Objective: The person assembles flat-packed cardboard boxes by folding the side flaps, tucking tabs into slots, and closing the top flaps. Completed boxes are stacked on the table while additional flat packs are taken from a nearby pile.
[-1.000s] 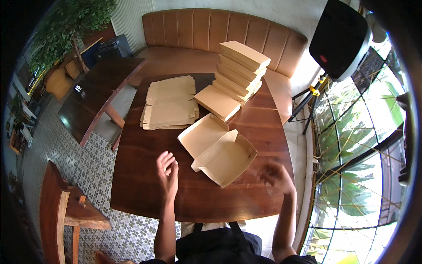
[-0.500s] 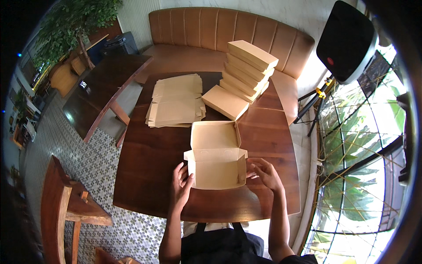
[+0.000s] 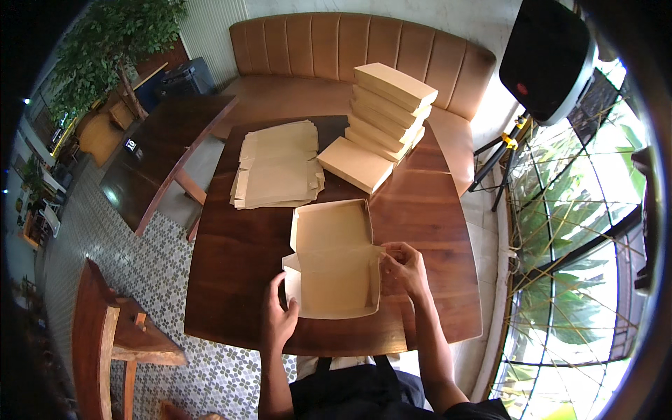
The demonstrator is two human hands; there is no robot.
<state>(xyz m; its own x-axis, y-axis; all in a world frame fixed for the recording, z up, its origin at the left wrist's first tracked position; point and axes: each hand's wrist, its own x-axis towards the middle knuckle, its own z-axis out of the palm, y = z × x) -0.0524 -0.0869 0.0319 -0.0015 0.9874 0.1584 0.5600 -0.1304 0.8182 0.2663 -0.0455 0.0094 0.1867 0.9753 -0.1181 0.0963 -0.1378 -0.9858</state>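
Observation:
An open brown cardboard box [image 3: 334, 262] lies on the dark wooden table [image 3: 231, 280] just in front of me, lid flat and pointing away. My left hand [image 3: 278, 316] grips its near left corner flap. My right hand [image 3: 403, 267] pinches the right side wall where base and lid meet. Beyond the box lies a pile of flat unfolded box blanks [image 3: 276, 173]. To their right rises a stack of several closed boxes [image 3: 387, 110], with one closed box [image 3: 355, 164] lying in front of it.
A tan upholstered bench [image 3: 329, 52] runs behind the table. A second dark table [image 3: 164, 150] stands to the left, a wooden chair [image 3: 98, 336] at the near left. A black loudspeaker [image 3: 546, 59] on a tripod stands at the right by the windows.
The open box was pulled toward me and squared to the table edge. Both hands, first off the box, came onto its sides, left at the corner, right at the side wall.

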